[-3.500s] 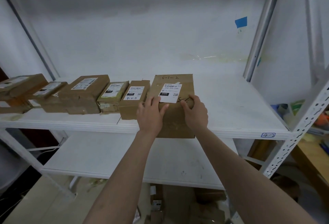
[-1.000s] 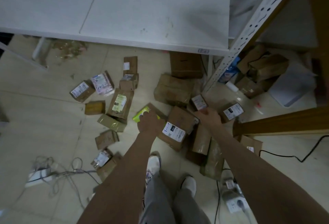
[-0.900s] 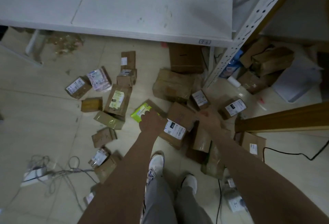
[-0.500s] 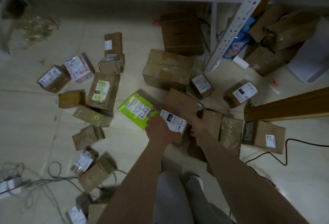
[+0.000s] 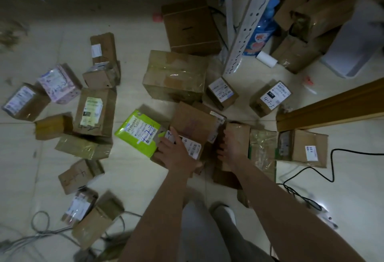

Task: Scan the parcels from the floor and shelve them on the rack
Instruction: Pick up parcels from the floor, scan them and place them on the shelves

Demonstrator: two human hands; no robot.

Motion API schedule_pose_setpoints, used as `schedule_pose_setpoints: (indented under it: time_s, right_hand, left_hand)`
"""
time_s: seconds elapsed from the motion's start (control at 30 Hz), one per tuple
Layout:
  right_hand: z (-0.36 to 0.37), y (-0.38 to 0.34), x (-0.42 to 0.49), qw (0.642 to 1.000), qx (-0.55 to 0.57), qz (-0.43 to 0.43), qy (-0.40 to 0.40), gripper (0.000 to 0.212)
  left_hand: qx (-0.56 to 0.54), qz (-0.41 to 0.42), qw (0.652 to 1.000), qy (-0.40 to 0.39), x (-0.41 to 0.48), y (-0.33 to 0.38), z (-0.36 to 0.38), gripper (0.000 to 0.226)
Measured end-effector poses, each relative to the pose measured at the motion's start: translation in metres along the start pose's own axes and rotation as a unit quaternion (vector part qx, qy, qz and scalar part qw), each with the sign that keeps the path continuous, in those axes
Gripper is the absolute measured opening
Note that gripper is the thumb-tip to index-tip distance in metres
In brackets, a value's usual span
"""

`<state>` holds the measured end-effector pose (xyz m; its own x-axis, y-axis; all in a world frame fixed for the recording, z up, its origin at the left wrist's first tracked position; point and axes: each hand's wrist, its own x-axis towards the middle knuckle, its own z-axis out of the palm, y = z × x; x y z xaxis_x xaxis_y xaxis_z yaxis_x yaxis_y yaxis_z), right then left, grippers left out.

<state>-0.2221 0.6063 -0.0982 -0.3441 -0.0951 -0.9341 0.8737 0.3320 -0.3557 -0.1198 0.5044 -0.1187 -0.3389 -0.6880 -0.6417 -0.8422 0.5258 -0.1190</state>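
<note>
Several cardboard parcels lie scattered on the tiled floor. In the middle, a brown parcel [image 5: 194, 123] with a white label on its near end leans on its neighbours. My left hand [image 5: 176, 154] grips its near left corner, fingers across the label. At its right side, the fingers of my right hand [image 5: 230, 147] curl down into the gap against a smaller brown box [image 5: 240, 135]. A lime-green mailer [image 5: 138, 135] with blue handwriting lies just left of the held parcel.
The white rack upright [image 5: 246, 26] stands at the upper right, with a blue bottle [image 5: 261, 33] behind it. A wooden beam [image 5: 332, 105] runs along the right. A black cable [image 5: 311, 171] and grey cords [image 5: 37, 234] trail on the floor. My legs [image 5: 207, 230] stand below.
I left the rack, where both hands pushed a box onto the shelf, and bent to the floor. Both hands came down onto the brown labelled parcel and took hold of it.
</note>
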Motion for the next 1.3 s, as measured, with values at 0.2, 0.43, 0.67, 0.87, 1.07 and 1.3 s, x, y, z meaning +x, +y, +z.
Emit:
schedule_pose_setpoints:
  time_s: [0.2,0.43,0.67,0.87,1.07,1.3]
  right_hand:
    - [-0.009,-0.051,-0.106,0.996,0.050,-0.068,0.032,0.011]
    - [-0.024,-0.109,-0.288,0.979,0.113,-0.162,-0.054,0.064]
    - [-0.044,-0.154,-0.467,0.940,0.052,-0.328,-0.081,0.086]
    - [-0.053,-0.177,-0.584,0.899,0.089,-0.420,-0.087,0.117]
    - [-0.063,-0.211,-0.664,0.863,0.111,-0.488,-0.063,0.131]
    - [-0.058,-0.233,-0.707,0.803,0.271,-0.526,-0.072,0.115]
  left_hand:
    - [-0.034,0.064,0.992,0.104,-0.089,-0.020,-0.112,0.156]
    - [-0.182,0.119,0.969,0.119,-0.249,-0.028,-0.296,0.157]
    - [-0.352,0.111,0.912,0.176,-0.369,-0.041,-0.439,0.155]
    - [-0.453,0.195,0.844,0.210,-0.440,-0.057,-0.506,0.152]
    - [-0.562,0.357,0.720,0.197,-0.493,-0.076,-0.570,0.131]
    - [-0.634,0.434,0.635,0.082,-0.509,-0.089,-0.635,0.070]
